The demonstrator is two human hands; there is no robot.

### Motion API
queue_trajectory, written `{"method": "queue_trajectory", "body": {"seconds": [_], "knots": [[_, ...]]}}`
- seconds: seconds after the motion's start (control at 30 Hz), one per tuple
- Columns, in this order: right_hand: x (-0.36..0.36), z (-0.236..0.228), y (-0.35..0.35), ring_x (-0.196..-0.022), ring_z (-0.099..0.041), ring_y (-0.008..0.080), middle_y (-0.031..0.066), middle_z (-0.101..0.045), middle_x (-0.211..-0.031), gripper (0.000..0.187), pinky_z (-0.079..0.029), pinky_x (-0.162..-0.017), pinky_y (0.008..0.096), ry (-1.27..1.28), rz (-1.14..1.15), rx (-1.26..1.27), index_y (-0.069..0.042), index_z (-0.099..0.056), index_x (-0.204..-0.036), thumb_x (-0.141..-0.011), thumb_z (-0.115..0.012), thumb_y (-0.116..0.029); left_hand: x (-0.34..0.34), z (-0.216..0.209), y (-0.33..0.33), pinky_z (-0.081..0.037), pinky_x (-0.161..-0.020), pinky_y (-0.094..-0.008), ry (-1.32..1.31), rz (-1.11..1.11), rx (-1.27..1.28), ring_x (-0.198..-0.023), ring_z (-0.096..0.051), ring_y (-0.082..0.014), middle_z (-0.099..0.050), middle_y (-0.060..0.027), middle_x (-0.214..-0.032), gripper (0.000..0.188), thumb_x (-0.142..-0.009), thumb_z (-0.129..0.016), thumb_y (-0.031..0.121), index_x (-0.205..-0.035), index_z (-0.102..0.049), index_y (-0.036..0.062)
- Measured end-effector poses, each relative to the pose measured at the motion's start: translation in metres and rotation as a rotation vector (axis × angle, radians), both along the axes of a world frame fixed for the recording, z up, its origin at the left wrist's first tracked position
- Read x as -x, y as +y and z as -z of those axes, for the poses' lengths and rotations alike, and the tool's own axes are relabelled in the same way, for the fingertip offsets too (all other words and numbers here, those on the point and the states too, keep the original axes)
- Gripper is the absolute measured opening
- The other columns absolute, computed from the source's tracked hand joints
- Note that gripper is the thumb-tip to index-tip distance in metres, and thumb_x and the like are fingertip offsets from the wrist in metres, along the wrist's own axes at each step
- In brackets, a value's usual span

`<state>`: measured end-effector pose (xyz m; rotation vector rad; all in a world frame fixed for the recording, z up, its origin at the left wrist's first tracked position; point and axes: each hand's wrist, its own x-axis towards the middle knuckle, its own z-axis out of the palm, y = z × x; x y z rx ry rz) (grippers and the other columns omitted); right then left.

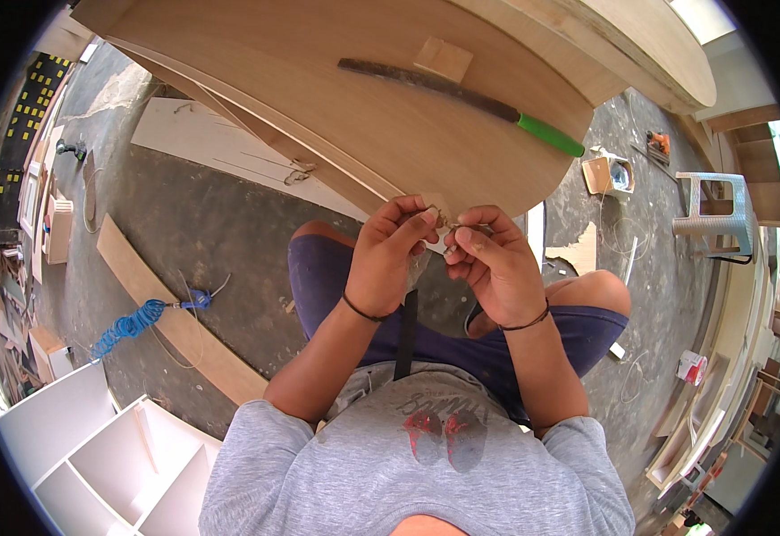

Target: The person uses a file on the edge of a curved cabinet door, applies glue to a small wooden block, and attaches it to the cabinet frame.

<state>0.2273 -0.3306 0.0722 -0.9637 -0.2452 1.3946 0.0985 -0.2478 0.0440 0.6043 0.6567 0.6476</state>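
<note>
My left hand (pixel 390 250) and my right hand (pixel 502 259) meet above my lap, with fingertips pinched close together. Between them is a small brownish thing (pixel 442 220), thin and crumpled or stringy, too small to name. Just beyond my hands lies a large plywood panel (pixel 336 116) with a rounded right end. A long tool with a dark, slightly curved blade and a green handle (pixel 546 132) rests on the panel. By its blade is a small square piece of wood (pixel 444 59).
A wooden strip (pixel 171 308) and a blue coiled air hose (pixel 131 326) lie on the floor at left. White shelving (pixel 131 456) stands near left. At right are an open cardboard box (pixel 606 174), a grey stool (pixel 714 205) and a tub (pixel 691 367).
</note>
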Motion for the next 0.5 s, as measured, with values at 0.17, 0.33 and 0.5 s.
{"method": "queue_trajectory", "body": {"seconds": [0.17, 0.33, 0.5], "knots": [[-0.002, 0.002, -0.002, -0.072, -0.065, 0.0162, 0.0100, -0.064, -0.086, 0.011, -0.056, -0.062, 0.0281, -0.035, 0.052, -0.005, -0.003, -0.056, -0.098, -0.087, -0.057, -0.006, 0.002, 0.000, -0.002, -0.041, -0.068, -0.0200, 0.073, 0.043, -0.053, -0.077, -0.056, -0.0080, -0.063, -0.0049, -0.086, 0.026, -0.086, -0.058, 0.014, -0.106, -0.053, -0.0026], [-0.003, 0.000, -0.004, -0.076, -0.065, 0.0172, 0.0101, -0.064, -0.086, 0.014, -0.055, -0.067, 0.0289, -0.079, 0.117, 0.022, -0.001, -0.056, -0.097, -0.085, -0.060, -0.005, 0.007, -0.001, -0.010, -0.044, -0.071, -0.0219, 0.147, 0.017, -0.193, -0.078, -0.057, -0.0101, -0.063, -0.0070, -0.090, 0.028, -0.088, -0.056, 0.014, -0.108, -0.051, -0.0041], [-0.002, 0.006, -0.010, -0.076, -0.064, 0.0159, 0.0090, -0.064, -0.086, 0.010, -0.054, -0.070, 0.0280, -0.425, 0.091, 0.004, 0.000, -0.055, -0.095, -0.085, -0.058, -0.002, 0.006, -0.003, -0.014, -0.045, -0.073, -0.0239, 0.103, 0.053, -0.106, -0.082, -0.057, -0.0104, -0.062, -0.0059, -0.096, 0.028, -0.089, -0.055, 0.015, -0.113, -0.050, 0.0006]]}}
